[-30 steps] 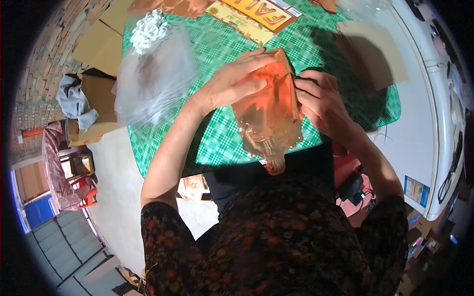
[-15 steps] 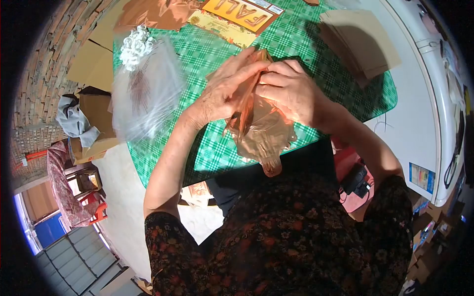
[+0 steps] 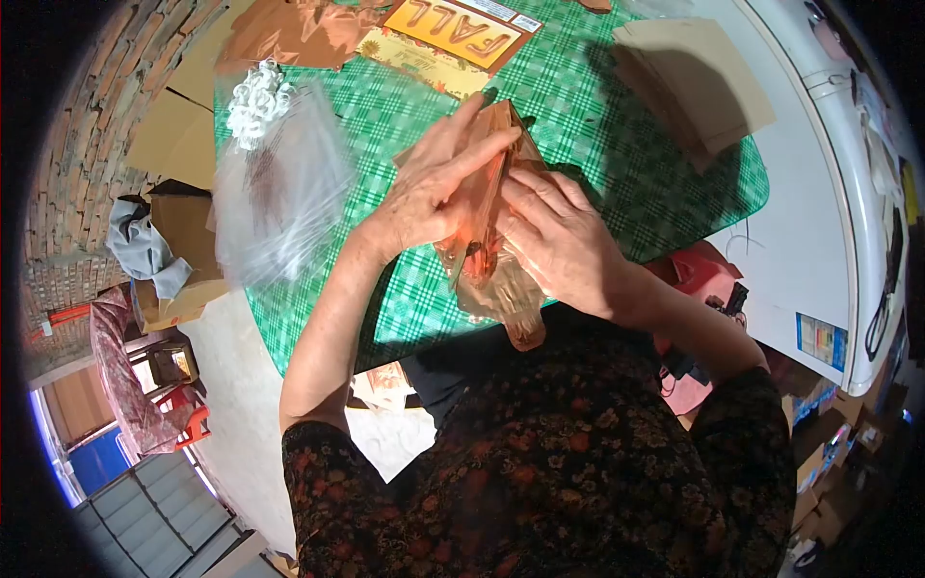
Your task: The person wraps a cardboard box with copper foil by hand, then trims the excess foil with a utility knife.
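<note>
Watching remotely through the head camera, I see a person's two bare hands working a flattened copper-coloured foil balloon near the front edge of a table with a green checked tablecloth. Taking the balloon as the centre of the clock, its narrow tab points to 6, overhanging the table edge towards the wearer.

At 9 o'clock, the left hand lies against the creased foil, its fingers stretched across the upper part. At 4 o'clock, the right hand touches the other side, fingers bent inward over the foil. Neither hand is clenched; I cannot tell whether the hidden thumbs pinch it.

Farther out at 9 lies a stack of clear plastic bags, with a bundle of white coils at its top, towards 10. Between 10 and 11 sits crumpled copper foil; at 12, a printed card reads "FALL". At 2 o'clock lie brown cardboard sheets, partly in shadow.
</note>
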Tool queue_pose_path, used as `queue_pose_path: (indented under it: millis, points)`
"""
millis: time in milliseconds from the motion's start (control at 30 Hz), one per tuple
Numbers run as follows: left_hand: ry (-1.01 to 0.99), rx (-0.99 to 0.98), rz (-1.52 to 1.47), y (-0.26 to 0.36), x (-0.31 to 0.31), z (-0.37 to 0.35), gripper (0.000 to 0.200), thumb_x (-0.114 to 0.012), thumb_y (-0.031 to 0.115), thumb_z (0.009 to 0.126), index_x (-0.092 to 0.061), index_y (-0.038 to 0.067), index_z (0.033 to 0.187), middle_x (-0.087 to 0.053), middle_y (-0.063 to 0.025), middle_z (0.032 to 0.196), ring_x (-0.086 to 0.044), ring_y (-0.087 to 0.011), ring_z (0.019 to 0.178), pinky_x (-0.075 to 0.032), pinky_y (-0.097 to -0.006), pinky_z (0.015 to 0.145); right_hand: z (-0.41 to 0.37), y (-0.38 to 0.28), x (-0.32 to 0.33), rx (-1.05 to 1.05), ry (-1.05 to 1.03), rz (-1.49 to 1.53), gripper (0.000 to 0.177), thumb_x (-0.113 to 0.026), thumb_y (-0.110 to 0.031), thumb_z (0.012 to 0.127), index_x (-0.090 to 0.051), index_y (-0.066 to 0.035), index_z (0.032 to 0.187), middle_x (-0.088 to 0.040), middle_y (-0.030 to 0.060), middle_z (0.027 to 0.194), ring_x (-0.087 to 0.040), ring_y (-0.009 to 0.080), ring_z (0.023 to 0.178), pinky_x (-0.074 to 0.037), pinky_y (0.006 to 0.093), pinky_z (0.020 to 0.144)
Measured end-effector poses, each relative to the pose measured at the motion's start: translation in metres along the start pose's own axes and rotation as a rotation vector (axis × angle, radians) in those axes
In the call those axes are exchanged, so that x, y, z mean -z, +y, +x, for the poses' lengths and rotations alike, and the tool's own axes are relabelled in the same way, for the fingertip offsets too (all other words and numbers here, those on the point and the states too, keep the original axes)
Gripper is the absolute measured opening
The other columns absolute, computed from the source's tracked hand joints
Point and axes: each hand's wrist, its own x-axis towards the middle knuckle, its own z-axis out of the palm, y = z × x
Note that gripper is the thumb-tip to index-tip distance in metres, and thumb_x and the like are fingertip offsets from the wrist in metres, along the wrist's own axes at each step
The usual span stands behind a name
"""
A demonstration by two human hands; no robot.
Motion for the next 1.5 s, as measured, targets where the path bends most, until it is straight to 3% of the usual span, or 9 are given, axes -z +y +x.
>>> queue_pose_path:
  millis: [100, 367, 567, 733, 833, 933, 1033, 1133, 1500]
  points:
    - [-0.068, -0.008, 0.056, 0.001, 0.005, 0.001, 0.071, -0.068, 0.005, 0.089, -0.058, 0.028, 0.155, -0.022, -0.0194, 0.177, -0.029, -0.0386, 0.161, -0.030, -0.0497, 0.130, 0.006, -0.006, -0.009, -0.027, -0.004, 0.042, 0.040, -0.068, -0.018, 0.088, -0.066, 0.002, 0.123, -0.061, 0.0176, 0.134, -0.051, 0.0340, 0.141, -0.037, 0.0517, 0.121]
    - [-0.052, -0.008, 0.035, -0.003, 0.004, -0.001, 0.055, -0.068, 0.003, 0.085, -0.066, 0.023, 0.136, -0.024, -0.0194, 0.176, -0.031, -0.0413, 0.159, -0.030, -0.0511, 0.128, 0.004, -0.012, -0.002, -0.071, 0.015, 0.195, 0.035, -0.069, -0.011, 0.088, -0.065, 0.002, 0.121, -0.058, 0.0189, 0.137, -0.049, 0.0354, 0.142, -0.037, 0.0531, 0.121]
    - [-0.038, 0.010, 0.056, -0.007, 0.000, -0.002, 0.043, -0.074, 0.010, 0.091, -0.066, 0.023, 0.131, -0.028, -0.0186, 0.175, -0.036, -0.0418, 0.156, -0.033, -0.0521, 0.126, -0.029, 0.005, 0.018, -0.203, -0.020, -0.046, 0.055, -0.081, -0.013, 0.083, -0.064, 0.002, 0.132, -0.057, 0.0155, 0.144, -0.046, 0.0350, 0.145, -0.036, 0.0541, 0.122]
    - [-0.041, 0.035, 0.027, -0.006, 0.001, -0.002, 0.038, -0.072, 0.018, 0.095, -0.065, 0.021, 0.132, -0.032, -0.0177, 0.173, -0.036, -0.0413, 0.156, -0.032, -0.0524, 0.126, -0.039, -0.004, 0.028, -0.213, -0.098, -0.039, 0.065, -0.083, -0.028, 0.082, -0.064, 0.003, 0.137, -0.055, 0.0161, 0.151, -0.043, 0.0361, 0.148, -0.028, 0.0642, 0.122]
    - [0.006, 0.023, -0.020, -0.001, 0.000, 0.001, 0.049, -0.069, -0.001, 0.088, -0.065, 0.023, 0.131, -0.039, -0.0170, 0.169, -0.041, -0.0438, 0.151, -0.036, -0.0533, 0.124, -0.038, -0.016, 0.029, -0.210, -0.110, 0.018, 0.056, -0.077, -0.021, 0.087, -0.066, 0.004, 0.136, -0.058, 0.0169, 0.151, -0.045, 0.0354, 0.148, -0.024, 0.0599, 0.125]
    - [-0.003, 0.016, -0.025, 0.001, 0.003, 0.002, 0.043, -0.066, 0.003, 0.092, -0.064, 0.022, 0.131, -0.040, -0.0172, 0.168, -0.041, -0.0435, 0.151, -0.036, -0.0534, 0.123, -0.034, -0.014, 0.030, -0.210, -0.092, 0.016, 0.064, -0.081, -0.025, 0.084, -0.064, 0.003, 0.138, -0.057, 0.0162, 0.151, -0.043, 0.0354, 0.149, -0.024, 0.0621, 0.124]
    - [-0.063, 0.062, -0.055, -0.002, 0.005, 0.001, 0.040, -0.068, 0.036, 0.097, -0.063, 0.021, 0.134, -0.034, -0.0151, 0.173, -0.033, -0.0406, 0.157, -0.024, -0.0529, 0.130, -0.028, -0.003, 0.031, -0.242, -0.053, -0.008, 0.067, -0.084, -0.025, 0.082, -0.063, 0.002, 0.139, -0.055, 0.0158, 0.152, -0.042, 0.0349, 0.150, -0.026, 0.0634, 0.123]
    - [-0.032, 0.040, -0.041, 0.006, 0.007, 0.003, 0.037, -0.065, 0.010, 0.096, -0.063, 0.021, 0.132, -0.041, -0.0173, 0.167, -0.040, -0.0427, 0.152, -0.034, -0.0532, 0.124, -0.030, 0.006, 0.028, -0.249, -0.031, -0.057, 0.064, -0.084, -0.024, 0.082, -0.064, 0.001, 0.137, -0.054, 0.0145, 0.152, -0.041, 0.0344, 0.150, -0.027, 0.0635, 0.122]
    - [-0.015, 0.001, -0.044, 0.001, 0.004, 0.003, 0.030, -0.066, 0.014, 0.100, -0.063, 0.017, 0.130, -0.045, -0.0160, 0.165, -0.040, -0.0405, 0.153, -0.034, -0.0532, 0.125, -0.051, -0.011, 0.035, -0.144, -0.052, -0.062, 0.050, -0.083, -0.023, 0.083, -0.070, -0.001, 0.126, -0.056, 0.0113, 0.147, -0.046, 0.0322, 0.146, -0.030, 0.0632, 0.120]
